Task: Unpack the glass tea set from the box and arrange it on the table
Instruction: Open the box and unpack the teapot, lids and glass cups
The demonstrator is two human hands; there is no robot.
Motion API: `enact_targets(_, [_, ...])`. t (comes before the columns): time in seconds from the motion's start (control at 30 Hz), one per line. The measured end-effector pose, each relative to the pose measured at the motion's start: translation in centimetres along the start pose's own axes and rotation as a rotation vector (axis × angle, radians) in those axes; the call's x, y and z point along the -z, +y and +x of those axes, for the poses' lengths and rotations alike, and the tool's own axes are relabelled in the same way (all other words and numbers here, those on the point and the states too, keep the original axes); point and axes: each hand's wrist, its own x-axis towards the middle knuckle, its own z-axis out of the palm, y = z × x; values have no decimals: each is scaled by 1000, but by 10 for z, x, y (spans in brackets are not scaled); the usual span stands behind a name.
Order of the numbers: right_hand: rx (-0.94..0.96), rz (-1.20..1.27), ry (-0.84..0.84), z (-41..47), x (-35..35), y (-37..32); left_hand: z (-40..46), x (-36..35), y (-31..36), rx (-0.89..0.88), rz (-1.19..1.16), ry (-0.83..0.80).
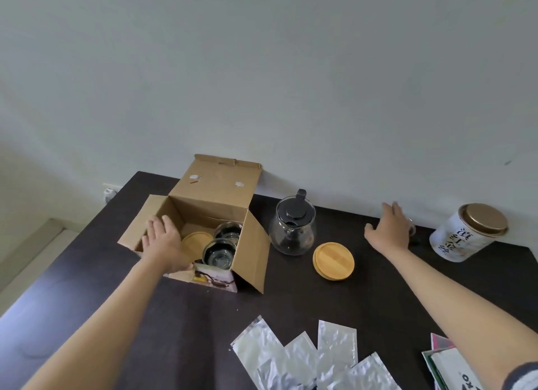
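Note:
An open cardboard box (215, 186) stands at the back left of the dark table (291, 302). Inside it are two glass cups (228, 231) (219, 254) and a round bamboo disc (195, 244). My left hand (164, 241) reaches over the box's near left edge with straight fingers and holds nothing. A glass teapot (292, 229) with a black lid stands right of the box. In front of it lies a bamboo disc stack (333, 260). My right hand (390, 229) hovers palm down, fingers spread, by the wall. It mostly hides a small glass piece (412, 229).
A white tin with a gold lid (468, 232) leans at the back right. Several silver foil sachets (305, 357) lie at the near edge, with printed booklets (445, 366) at the near right. The wall runs directly behind the table.

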Motion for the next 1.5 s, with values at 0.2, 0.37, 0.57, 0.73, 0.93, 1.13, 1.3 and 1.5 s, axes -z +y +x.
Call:
enact_targets(0.2, [189, 423, 201, -87, 12, -80, -25, -28, 19, -280, 60, 86])
enact_targets(0.37, [433, 532, 1, -144, 6, -157, -40, -57, 7, -321, 73, 193])
enact_targets(0.57, [657, 207, -356, -154, -13, -240, -39, -71, -10, -382, 113, 285])
enact_targets(0.73, [694, -211, -357, -144, -24, -267, -41, -90, -26, -452, 97, 345])
enact_targets(0.93, [655, -215, -343, -140, -28, -276, -45, -91, -17, -388, 37, 363])
enact_targets(1.13, [579, 88, -366, -130, -29, -272, -49, -93, -16, -319, 3, 373])
enact_targets(1.3, [539, 252, -231, -121, -17, -267, -47, -96, -18, -300, -18, 364])
enact_targets(1.5, [454, 414, -98, -108, 24, -243, -51, -96, -17, -337, -16, 376])
